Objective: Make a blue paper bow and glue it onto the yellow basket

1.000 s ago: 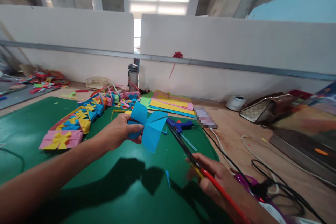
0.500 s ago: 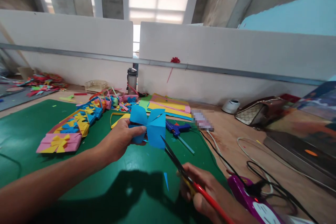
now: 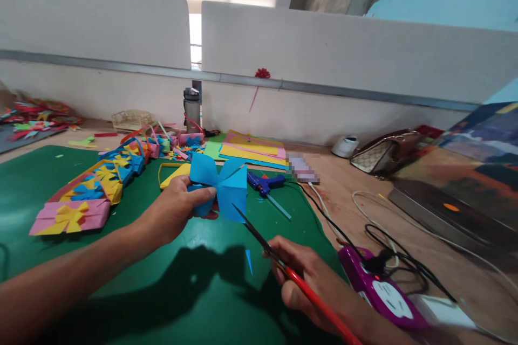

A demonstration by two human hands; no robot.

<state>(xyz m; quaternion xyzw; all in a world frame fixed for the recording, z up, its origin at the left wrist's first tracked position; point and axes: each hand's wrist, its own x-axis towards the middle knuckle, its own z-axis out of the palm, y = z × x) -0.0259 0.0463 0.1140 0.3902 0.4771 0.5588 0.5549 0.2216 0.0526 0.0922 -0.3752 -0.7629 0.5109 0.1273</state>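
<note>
Blue card, cut and folded into petal-like lobes, makes up the paper flower (image 3: 229, 186), held up just left of the glue gun (image 3: 265, 182). The left hand (image 3: 178, 207) is closed on it in a pinch: thumb flat over the front near the centre, the other fingers mostly hidden behind the card, so their exact grip cannot be seen. The right hand (image 3: 297, 267), nearer the viewer than the glue gun, is wrapped around red-handled scissors (image 3: 259, 237); the fingers conceal part of the handles, and the bottom edge of the view cuts off the rest. The dark blade tips overlap the flower's lower right petal, but whether they touch it, and how far they are parted, is hard to make out.

In front of the glue gun, a thin blue sliver (image 3: 249, 262) lies on the green mat (image 3: 226, 302), close to the shadows of both hands. A pale stick (image 3: 280, 207) slants toward the viewer from beside the glue gun. Left of the glue gun, a yellow paper piece (image 3: 176, 175) is partly covered by the left hand. Behind the glue gun, coloured sheets (image 3: 254, 151) overlap on the bench (image 3: 332, 194), and to its right a phone-like slab (image 3: 302, 168) is blurred into blocks.
</note>
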